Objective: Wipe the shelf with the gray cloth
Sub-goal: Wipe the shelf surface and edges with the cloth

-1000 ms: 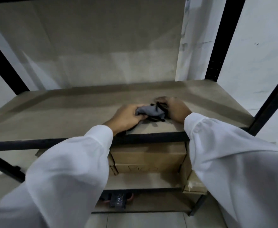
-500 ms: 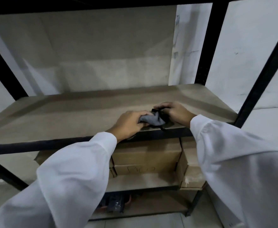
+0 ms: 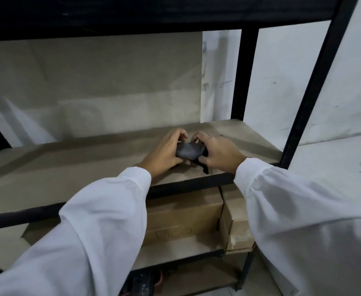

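Note:
The gray cloth [image 3: 189, 151] is bunched into a small wad just above the brown shelf board [image 3: 68, 167], toward its right front part. My left hand [image 3: 164, 151] grips the cloth from the left and my right hand [image 3: 217, 153] grips it from the right, fingers curled over it. A dark corner of the cloth hangs down to the board below my right hand. Both arms wear white sleeves.
Black metal uprights [image 3: 312, 88] frame the shelf on the right and a dark upper shelf [image 3: 154, 13] spans overhead. Cardboard boxes [image 3: 183, 216] stand on the lower shelf. A white wall [image 3: 346, 103] lies to the right.
Both hands have gathered the cloth into a tighter wad and moved farther in from the front edge. My view has tilted upward, showing the upper shelf.

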